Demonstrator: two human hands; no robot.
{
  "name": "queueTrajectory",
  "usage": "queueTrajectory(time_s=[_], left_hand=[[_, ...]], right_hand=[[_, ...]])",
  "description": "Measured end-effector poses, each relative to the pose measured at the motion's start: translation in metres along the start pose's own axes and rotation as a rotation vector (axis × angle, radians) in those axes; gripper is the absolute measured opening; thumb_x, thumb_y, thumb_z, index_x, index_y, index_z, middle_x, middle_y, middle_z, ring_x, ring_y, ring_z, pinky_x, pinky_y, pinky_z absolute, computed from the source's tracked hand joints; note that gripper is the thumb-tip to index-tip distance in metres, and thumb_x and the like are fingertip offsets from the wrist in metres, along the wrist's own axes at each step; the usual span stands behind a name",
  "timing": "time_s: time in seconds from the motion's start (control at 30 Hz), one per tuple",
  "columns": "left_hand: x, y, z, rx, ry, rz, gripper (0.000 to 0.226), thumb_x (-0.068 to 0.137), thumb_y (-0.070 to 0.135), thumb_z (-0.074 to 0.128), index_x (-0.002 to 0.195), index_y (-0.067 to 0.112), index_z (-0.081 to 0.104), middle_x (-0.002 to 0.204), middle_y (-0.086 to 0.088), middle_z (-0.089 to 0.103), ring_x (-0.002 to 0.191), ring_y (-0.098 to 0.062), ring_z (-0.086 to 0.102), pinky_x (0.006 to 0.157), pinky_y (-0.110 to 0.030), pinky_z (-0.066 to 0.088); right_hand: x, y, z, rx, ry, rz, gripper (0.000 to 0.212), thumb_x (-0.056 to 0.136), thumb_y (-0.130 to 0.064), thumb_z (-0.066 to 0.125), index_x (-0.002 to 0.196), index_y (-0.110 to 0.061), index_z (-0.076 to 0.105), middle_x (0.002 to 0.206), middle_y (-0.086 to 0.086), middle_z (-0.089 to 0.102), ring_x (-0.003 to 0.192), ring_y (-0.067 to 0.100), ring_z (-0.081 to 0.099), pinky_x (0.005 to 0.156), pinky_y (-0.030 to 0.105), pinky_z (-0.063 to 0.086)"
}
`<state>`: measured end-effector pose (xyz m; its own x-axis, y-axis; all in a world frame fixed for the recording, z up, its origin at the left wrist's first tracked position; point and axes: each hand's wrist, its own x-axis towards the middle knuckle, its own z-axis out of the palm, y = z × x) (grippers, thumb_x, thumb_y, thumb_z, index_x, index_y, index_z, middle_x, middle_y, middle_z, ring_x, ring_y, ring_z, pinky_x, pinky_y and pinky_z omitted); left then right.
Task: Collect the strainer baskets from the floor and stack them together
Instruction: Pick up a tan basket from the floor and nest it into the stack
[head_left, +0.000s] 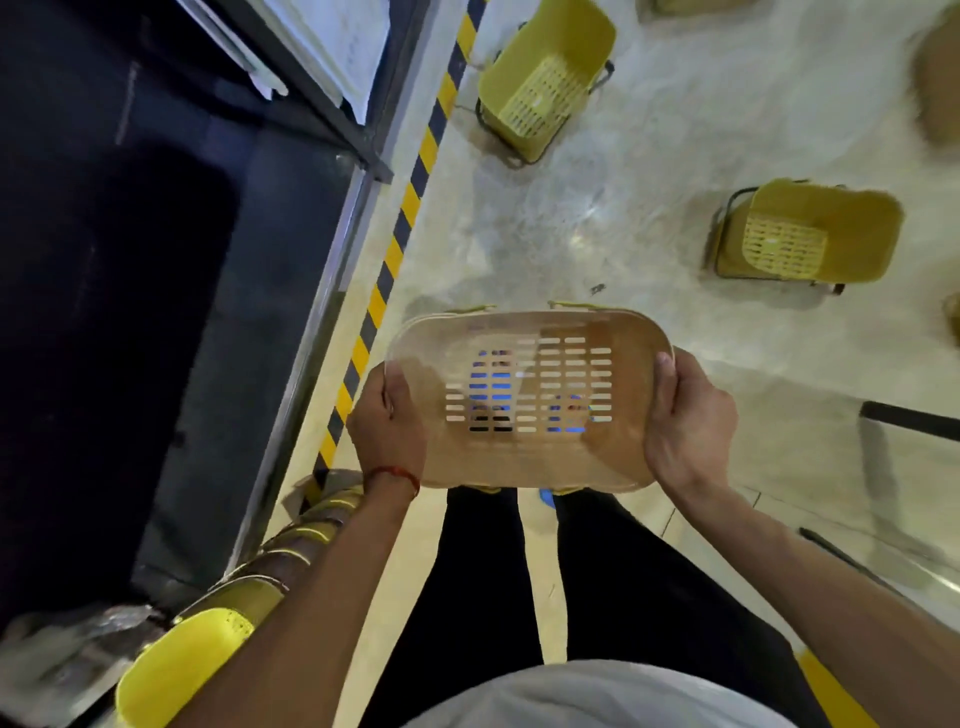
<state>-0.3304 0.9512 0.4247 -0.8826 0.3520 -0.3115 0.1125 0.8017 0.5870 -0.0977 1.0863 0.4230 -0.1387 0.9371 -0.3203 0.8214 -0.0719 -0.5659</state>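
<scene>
Tan strainer basket (530, 400) gripped at both ends, left hand (387, 421) & right hand (688, 421) curled round rim.

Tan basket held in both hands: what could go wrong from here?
1. The left hand and right hand grip the tan basket only at its end rims, so it could slip or tilt.
2. It hides the feet and the floor below; stepping toward the yellow basket risks a stumble.
3. The stack lies low at the left, partly behind the arm, so nesting could miss.
</scene>
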Motion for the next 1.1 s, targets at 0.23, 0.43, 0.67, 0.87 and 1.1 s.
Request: queueTrajectory(time_s=[0.23, 0.43, 0.67, 0.87, 1.1], left_hand=[[-0.095, -0.004, -0.054, -0.126, 0.173, -0.151, 0.033, 0.102, 0.032, 0.042, 0.092, 0.008, 0.062, 0.074, -0.001, 0.052, 0.069, -0.011, 0.042, 0.063, -0.021, 0.027], [-0.16, -0.031, -0.092, -0.277, 0.315, -0.334, 0.031, 0.104, 0.032, 0.04, 0.096, 0.01, 0.062, 0.089, -0.006, 0.059, 0.086, -0.024, 0.052, 0.075, -0.029, 0.035], [-0.223, -0.074, -0.138, -0.408, 0.475, -0.467, 0.034, 0.102, 0.037, 0.042, 0.095, 0.013, 0.064, 0.084, -0.004, 0.061, 0.083, -0.024, 0.054, 0.074, -0.03, 0.038], [-0.28, -0.131, -0.184, -0.508, 0.55, -0.497, 0.031, 0.102, 0.034, 0.044, 0.096, 0.014, 0.066, 0.086, -0.007, 0.064, 0.087, -0.029, 0.058, 0.071, -0.029, 0.037], [-0.349, -0.213, -0.242, -0.412, 0.62, -0.515, 0.035, 0.102, 0.034, 0.044, 0.111, 0.011, 0.068, 0.104, -0.018, 0.069, 0.1, -0.039, 0.059, 0.074, -0.033, 0.035]], right_hand=[[-0.026, -0.034, -0.056, -0.041, -0.092, -0.281, 0.036, 0.107, -0.039, 0.038, 0.107, -0.017, 0.067, 0.077, 0.012, 0.07, 0.074, 0.039, 0.064, 0.062, 0.034, 0.035], [-0.067, -0.071, -0.078, -0.057, -0.219, -0.417, 0.036, 0.105, -0.044, 0.037, 0.11, -0.025, 0.068, 0.085, 0.006, 0.074, 0.08, 0.034, 0.067, 0.064, 0.035, 0.044], [-0.141, -0.099, -0.075, -0.078, -0.27, -0.562, 0.034, 0.107, -0.035, 0.038, 0.106, -0.019, 0.067, 0.076, -0.003, 0.065, 0.068, 0.014, 0.051, 0.06, 0.03, 0.031], [-0.228, -0.095, -0.058, -0.009, -0.323, -0.583, 0.034, 0.109, -0.032, 0.037, 0.094, -0.017, 0.064, 0.067, -0.014, 0.056, 0.06, 0.005, 0.052, 0.058, 0.03, 0.027], [-0.339, -0.085, -0.033, 0.09, -0.402, -0.569, 0.04, 0.108, -0.035, 0.039, 0.109, -0.011, 0.069, 0.09, 0.0, 0.071, 0.081, 0.016, 0.063, 0.068, 0.026, 0.039]])
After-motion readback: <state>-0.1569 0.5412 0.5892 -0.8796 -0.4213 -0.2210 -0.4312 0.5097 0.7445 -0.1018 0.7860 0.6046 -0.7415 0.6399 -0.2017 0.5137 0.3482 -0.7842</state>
